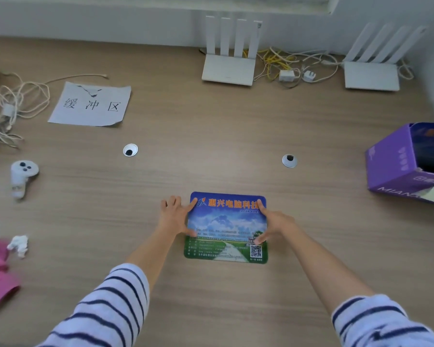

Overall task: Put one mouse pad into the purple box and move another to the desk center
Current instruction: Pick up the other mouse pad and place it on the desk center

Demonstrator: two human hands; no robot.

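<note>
"缓冲区" on paper sheet; box perhaps "MIANA"

Office desk, routers, tangled cables, cable grommets

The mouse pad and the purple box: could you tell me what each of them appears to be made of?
The mouse pad looks like a thin, flexible sheet with a smooth printed top, probably fabric or plastic over foam; it lies flat with rounded corners. The purple box looks like printed cardboard, slightly glossy, with folded flaps and creased edges.
</note>
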